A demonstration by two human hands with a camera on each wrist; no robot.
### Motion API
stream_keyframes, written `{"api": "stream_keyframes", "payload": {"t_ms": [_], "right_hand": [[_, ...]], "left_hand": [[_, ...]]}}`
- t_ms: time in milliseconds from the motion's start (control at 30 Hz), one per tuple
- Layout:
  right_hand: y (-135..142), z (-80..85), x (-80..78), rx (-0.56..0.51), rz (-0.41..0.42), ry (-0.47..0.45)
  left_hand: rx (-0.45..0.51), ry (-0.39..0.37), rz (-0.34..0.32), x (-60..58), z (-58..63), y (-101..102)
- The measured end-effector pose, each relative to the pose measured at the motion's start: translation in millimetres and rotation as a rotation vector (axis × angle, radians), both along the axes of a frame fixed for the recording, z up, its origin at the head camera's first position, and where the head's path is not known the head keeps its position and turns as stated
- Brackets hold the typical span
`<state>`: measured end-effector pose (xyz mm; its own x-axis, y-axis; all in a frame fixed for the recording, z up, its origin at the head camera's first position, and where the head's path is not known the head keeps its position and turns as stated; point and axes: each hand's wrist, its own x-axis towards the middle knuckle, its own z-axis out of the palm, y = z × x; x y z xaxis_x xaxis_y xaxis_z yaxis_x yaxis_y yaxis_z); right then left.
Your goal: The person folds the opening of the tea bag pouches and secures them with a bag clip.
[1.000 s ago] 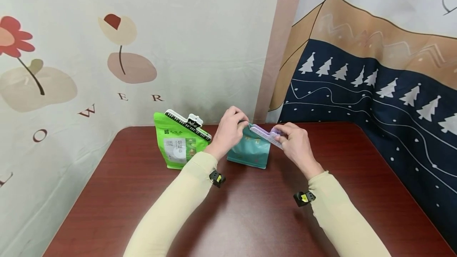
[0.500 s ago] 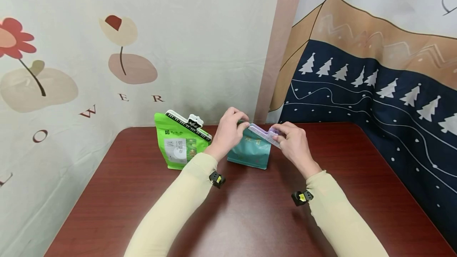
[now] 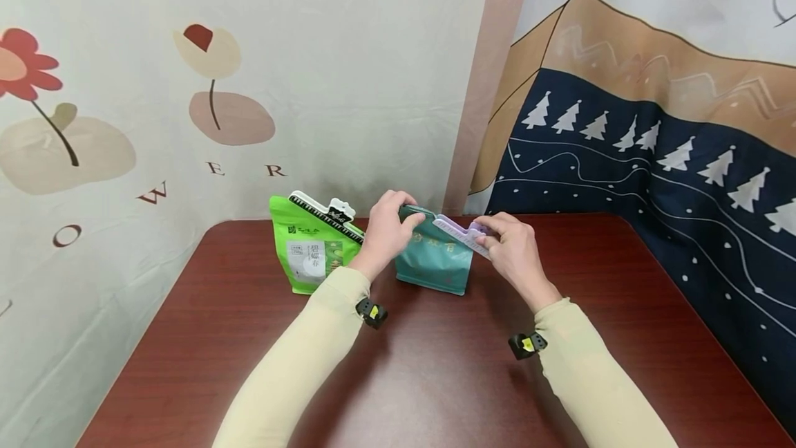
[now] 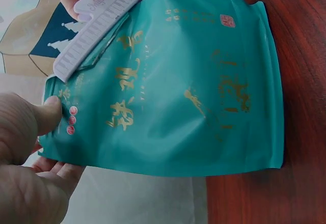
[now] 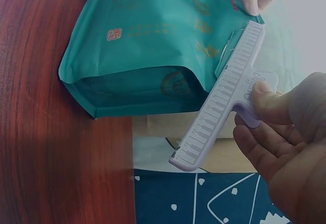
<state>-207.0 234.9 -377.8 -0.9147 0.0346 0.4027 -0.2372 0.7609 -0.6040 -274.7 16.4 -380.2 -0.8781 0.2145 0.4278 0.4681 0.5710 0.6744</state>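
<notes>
A teal tea bag (image 3: 435, 265) with gold characters stands upright on the table. My left hand (image 3: 387, 230) pinches its top left corner, thumb in front and fingers behind, as the left wrist view shows. Slanting over the right part of the bag's top is a lilac sealing clip (image 5: 224, 96) with a piano-key pattern. My right hand (image 5: 285, 137) pinches the handle of this clip between thumb and fingers. In the right wrist view, the clip's lower end sticks out past the bag's side.
Left of the teal bag, a bright green tea bag (image 3: 305, 258) stands with a black-and-white clip (image 3: 326, 216) across its slanted top. My left forearm overlaps its right side. Patterned curtains (image 3: 373, 88) hang behind the reddish-brown table (image 3: 460, 365).
My left hand has slid left along the bag's top to its corner, uncovering more of the teal front. The right hand, with the lilac clip, has shifted slightly left.
</notes>
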Motion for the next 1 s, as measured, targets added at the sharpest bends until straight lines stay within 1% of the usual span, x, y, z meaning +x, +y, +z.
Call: {"api": "stream_keyframes", "payload": {"t_ms": [167, 400, 633, 833, 1000], "right_hand": [[-0.4, 0.4, -0.4, 0.001, -0.003, 0.019], [-1.9, 0.0, -1.2, -0.01, -0.007, 0.028], [-2.8, 1.0, -2.4, -0.021, -0.006, 0.038], [-4.2, 2.0, -2.8, -0.031, -0.005, 0.028], [-6.4, 3.1, -4.1, -0.036, -0.006, 0.02]], "left_hand": [[0.018, -0.027, 0.019, -1.2, -2.0, -2.3], [0.032, -0.009, 0.032, -2.1, -2.6, -2.3], [0.035, -0.006, 0.029, -0.9, -3.4, -1.0], [0.049, 0.007, 0.036, 0.0, -2.7, -1.2], [0.044, 0.003, 0.037, 0.1, -2.4, -1.0]]}}
